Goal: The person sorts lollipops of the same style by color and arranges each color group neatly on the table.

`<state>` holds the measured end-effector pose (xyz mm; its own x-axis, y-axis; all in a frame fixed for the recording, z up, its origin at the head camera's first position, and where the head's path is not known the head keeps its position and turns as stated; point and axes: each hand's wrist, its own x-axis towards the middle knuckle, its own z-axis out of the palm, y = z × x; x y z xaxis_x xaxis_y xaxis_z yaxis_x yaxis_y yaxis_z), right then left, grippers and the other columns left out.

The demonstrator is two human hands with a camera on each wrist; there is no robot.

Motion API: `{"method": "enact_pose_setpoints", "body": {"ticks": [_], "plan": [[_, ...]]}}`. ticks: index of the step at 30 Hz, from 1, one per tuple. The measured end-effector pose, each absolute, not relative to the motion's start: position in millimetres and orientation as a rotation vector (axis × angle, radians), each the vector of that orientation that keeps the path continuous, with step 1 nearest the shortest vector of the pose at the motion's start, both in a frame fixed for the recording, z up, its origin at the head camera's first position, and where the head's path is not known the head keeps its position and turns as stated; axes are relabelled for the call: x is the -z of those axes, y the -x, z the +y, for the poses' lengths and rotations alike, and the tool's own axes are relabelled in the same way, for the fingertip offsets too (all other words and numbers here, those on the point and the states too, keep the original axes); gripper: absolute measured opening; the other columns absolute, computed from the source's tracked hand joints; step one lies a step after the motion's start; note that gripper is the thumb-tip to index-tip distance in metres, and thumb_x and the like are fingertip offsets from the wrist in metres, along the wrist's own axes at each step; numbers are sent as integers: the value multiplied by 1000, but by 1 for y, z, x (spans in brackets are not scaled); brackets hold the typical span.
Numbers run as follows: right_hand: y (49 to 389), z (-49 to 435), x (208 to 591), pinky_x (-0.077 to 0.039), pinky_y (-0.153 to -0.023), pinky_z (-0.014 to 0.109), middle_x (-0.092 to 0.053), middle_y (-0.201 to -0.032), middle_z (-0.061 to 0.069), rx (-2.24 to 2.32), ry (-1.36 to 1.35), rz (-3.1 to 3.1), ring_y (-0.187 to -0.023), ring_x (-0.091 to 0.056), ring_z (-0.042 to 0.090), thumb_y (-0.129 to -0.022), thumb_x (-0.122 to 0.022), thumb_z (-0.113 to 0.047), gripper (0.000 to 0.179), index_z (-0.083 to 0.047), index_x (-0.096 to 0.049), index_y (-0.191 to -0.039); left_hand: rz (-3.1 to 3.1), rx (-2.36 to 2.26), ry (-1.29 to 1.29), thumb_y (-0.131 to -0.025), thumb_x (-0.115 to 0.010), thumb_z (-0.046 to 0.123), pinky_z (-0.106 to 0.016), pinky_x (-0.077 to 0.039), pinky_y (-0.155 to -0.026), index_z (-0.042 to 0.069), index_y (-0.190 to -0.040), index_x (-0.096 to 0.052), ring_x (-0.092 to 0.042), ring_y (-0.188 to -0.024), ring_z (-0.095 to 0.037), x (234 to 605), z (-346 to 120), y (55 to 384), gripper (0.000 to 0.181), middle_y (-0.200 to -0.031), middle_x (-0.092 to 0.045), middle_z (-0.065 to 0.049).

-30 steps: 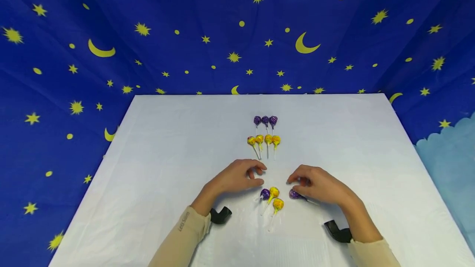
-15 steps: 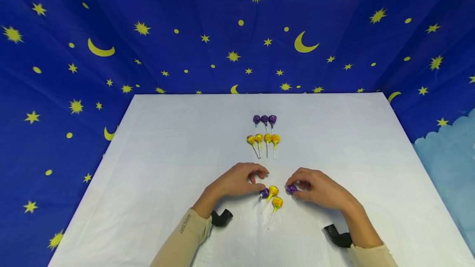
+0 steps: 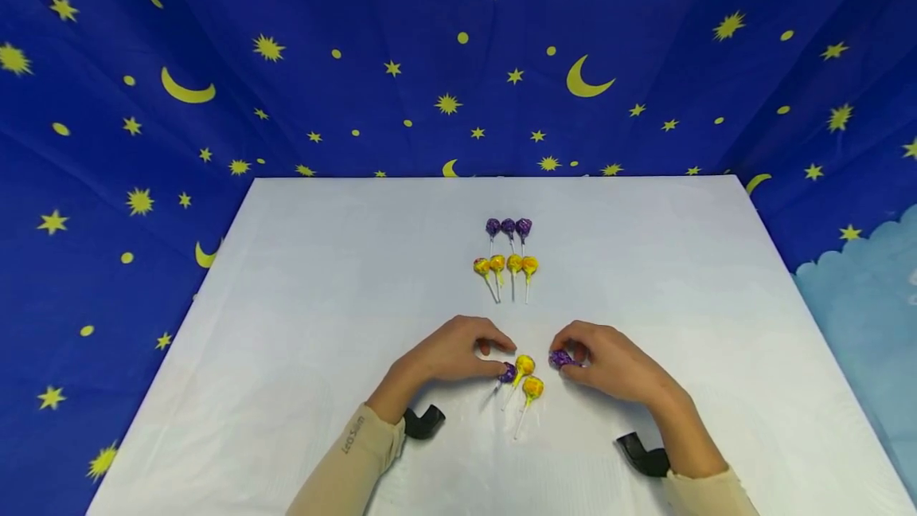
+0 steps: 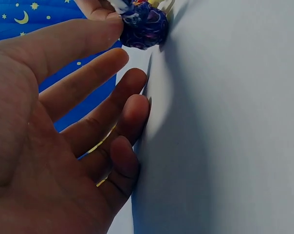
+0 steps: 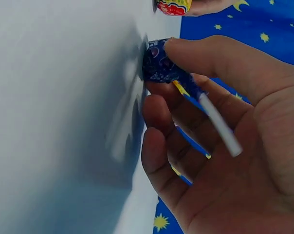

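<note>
In the head view, my right hand (image 3: 609,361) pinches a purple-wrapped lollipop (image 3: 561,358) by its head. The right wrist view shows the thumb on the wrapper (image 5: 159,61), with the white stick (image 5: 220,124) pointing back toward the palm. My left hand (image 3: 458,350) has its thumb tip at another purple lollipop (image 3: 508,373), the forefinger standing apart from it. From the left wrist, that purple head (image 4: 144,29) sits by the thumb, the other fingers loosely bent. Two yellow lollipops (image 3: 525,365) (image 3: 532,388) lie between the hands.
Farther back on the white table (image 3: 344,261) lies a row of three purple lollipops (image 3: 509,227). Just in front of it is a row of several yellow lollipops (image 3: 514,263). A blue star-and-moon cloth (image 3: 401,46) hangs behind the table.
My right hand has taken hold of the purple lollipop and brought it slightly left and away from me. The left thumb has come down to the other purple lollipop.
</note>
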<state>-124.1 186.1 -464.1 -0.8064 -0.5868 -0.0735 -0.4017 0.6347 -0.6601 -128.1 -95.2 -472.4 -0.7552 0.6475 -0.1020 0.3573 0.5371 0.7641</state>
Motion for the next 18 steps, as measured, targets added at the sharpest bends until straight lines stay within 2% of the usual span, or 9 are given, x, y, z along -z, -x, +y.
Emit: {"method": "enact_pose_setpoints", "body": {"ticks": [7,12,18], "plan": [[124,183,460,-42,-66,28,-55,-82,-13,804,789,2637,-73,-51,9,-77,-77,-16,23,-21,-64,-95,2405,-1033,-886,-85,-73,28,-21,-44,-78,24,-105,-75,-57,-87,-5,473,-95,125,20,-98,-65,16],[126,183,459,-43,-67,29,-57,-85,-13,817,783,2671,-75,-52,11,-77,-77,-17,26,-21,-66,-100,2411,-1001,-927,-84,-74,29,-21,-43,-78,29,-99,-75,-55,-86,-3,475,-94,124,16,-95,-63,20],[134,182,461,-43,-66,29,-57,-83,-12,868,792,2683,-74,-52,12,-79,-77,-20,21,-22,-66,-98,2433,-994,-907,-81,-76,29,-23,-41,-80,30,-99,-75,-54,-87,-3,476,-96,118,18,-96,-63,21]]}}
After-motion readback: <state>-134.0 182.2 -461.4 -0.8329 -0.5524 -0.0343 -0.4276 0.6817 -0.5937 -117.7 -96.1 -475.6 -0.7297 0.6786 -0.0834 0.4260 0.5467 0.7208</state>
